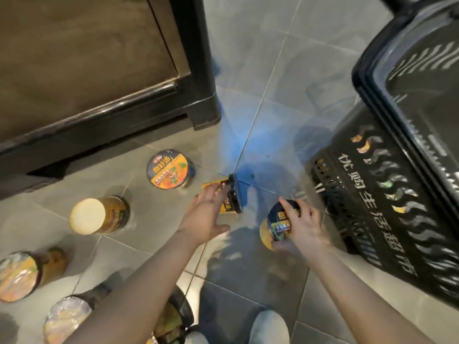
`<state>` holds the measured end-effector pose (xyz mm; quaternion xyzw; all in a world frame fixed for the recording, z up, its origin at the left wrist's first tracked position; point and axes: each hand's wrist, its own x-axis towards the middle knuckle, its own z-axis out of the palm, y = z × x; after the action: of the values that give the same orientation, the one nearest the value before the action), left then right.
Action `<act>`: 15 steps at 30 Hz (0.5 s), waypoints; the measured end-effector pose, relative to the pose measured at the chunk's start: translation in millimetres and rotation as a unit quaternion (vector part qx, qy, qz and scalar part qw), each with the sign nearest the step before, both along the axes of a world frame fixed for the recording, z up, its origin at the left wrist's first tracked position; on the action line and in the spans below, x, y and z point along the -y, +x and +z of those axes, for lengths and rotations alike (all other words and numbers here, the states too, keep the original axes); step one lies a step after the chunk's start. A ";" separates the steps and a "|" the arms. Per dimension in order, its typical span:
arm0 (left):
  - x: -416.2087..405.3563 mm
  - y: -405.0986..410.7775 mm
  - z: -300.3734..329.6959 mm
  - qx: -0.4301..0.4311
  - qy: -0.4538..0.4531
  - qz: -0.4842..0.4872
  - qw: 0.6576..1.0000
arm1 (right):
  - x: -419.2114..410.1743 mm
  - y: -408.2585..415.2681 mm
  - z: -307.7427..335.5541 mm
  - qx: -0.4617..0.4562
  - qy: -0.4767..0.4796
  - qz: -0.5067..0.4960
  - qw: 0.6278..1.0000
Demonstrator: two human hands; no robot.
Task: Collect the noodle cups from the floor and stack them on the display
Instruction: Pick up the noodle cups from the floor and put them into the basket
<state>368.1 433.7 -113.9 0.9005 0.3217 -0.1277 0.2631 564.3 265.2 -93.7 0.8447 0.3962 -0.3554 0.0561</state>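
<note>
White characters run down the side of the black basket on my right — 优购生活超市; what lies inside it is too blurred to make out. My right hand curls round a noodle cup just beside the basket, its dark lid print unreadable. My left hand reaches with fingers spread and touches a tipped cup lying on its side on the tiled floor. Farther left stands an upright cup with an orange-and-black lid, characters too soft to read. An overturned cup shows its pale base. More cups near left are cut off — partly behind my arm. The dark wooden display stands far left.
</note>
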 end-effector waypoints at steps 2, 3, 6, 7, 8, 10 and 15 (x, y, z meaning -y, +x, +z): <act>-8.9 10.0 -20.1 -0.011 0.023 -0.003 1.000 | -10.7 0.6 -9.0 -0.012 0.014 0.000 1.000; -10.5 14.2 -31.1 -0.017 0.036 -0.014 0.999 | -13.2 -0.3 -15.7 -0.014 0.017 0.004 1.000; -9.4 24.4 -60.5 -0.063 0.076 -0.043 0.994 | -8.9 -8.4 -38.2 -0.039 0.018 0.001 0.999; -9.7 28.8 -67.1 -0.075 0.091 -0.035 0.992 | -5.1 -10.0 -44.0 -0.043 0.028 0.000 0.999; -9.2 33.0 -70.6 -0.078 0.105 -0.022 0.991 | -1.0 -11.0 -46.5 -0.044 0.037 0.001 0.998; -3.7 35.4 -70.9 -0.072 0.119 -0.009 0.990 | 7.1 -13.4 -44.0 -0.059 0.028 -0.007 0.998; 24.9 7.3 -26.9 -0.035 0.084 -0.017 0.996 | 28.8 -29.5 8.3 -0.061 0.036 -0.044 0.997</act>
<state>375.3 408.9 -140.8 0.9197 0.3251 -0.1361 0.1731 534.8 236.5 -85.4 0.8396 0.3742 -0.3936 -0.0139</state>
